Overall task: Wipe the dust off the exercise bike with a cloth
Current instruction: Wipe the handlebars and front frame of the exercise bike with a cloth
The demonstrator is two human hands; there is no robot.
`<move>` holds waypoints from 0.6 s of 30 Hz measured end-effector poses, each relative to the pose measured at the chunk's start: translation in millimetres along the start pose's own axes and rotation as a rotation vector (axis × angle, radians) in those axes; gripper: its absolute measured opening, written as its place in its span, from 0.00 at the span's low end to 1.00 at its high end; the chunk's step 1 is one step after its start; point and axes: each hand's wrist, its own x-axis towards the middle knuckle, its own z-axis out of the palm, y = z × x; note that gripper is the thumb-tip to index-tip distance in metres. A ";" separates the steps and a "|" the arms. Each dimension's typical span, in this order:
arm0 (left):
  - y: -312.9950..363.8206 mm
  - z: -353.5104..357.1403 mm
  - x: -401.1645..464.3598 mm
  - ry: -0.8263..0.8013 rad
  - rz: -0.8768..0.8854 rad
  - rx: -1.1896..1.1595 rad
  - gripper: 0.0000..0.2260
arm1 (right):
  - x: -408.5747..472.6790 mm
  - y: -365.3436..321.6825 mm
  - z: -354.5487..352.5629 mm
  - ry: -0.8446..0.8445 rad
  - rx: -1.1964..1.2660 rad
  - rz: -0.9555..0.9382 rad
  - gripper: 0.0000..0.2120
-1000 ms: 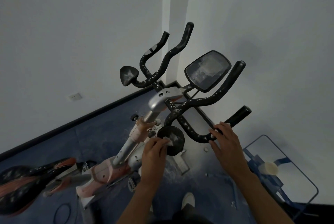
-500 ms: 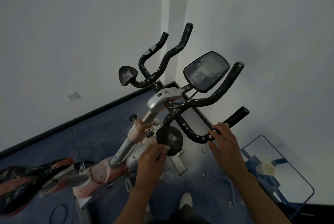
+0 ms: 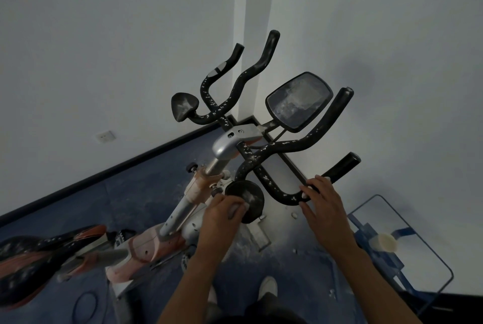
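Left hand (image 3: 222, 215) back up, cloth (image 3: 234, 210) gripped at pad (image 3: 245, 199) | right hand (image 3: 322, 202) grips handlebar (image 3: 282, 194)

Both forearms are bare, no sleeves showing, no watch or rings that I can spot. Down below there's a white shoe (image 3: 269, 287) and what looks like dark trousers (image 3: 261, 309).

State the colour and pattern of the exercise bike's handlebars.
Black handlebars, flecked with white dust specks; the head view shows this best.
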 end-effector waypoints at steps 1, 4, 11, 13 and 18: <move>6.0 1.4 1.9 -0.005 0.009 -0.014 0.04 | 0.0 -0.3 0.2 0.001 -0.001 0.003 0.21; 9.6 9.5 -3.4 -0.032 0.061 -0.009 0.06 | -0.3 1.0 0.7 0.000 0.002 0.000 0.21; 8.3 4.2 -0.2 0.013 0.035 0.010 0.03 | -1.6 3.3 2.2 0.000 0.000 -0.001 0.19; 17.3 10.3 2.5 -0.017 0.065 -0.009 0.03 | -1.3 2.7 1.7 0.002 -0.003 -0.008 0.19; 0.4 10.8 -13.6 0.058 -0.043 -0.006 0.06 | -1.0 3.1 1.8 0.005 0.015 0.001 0.18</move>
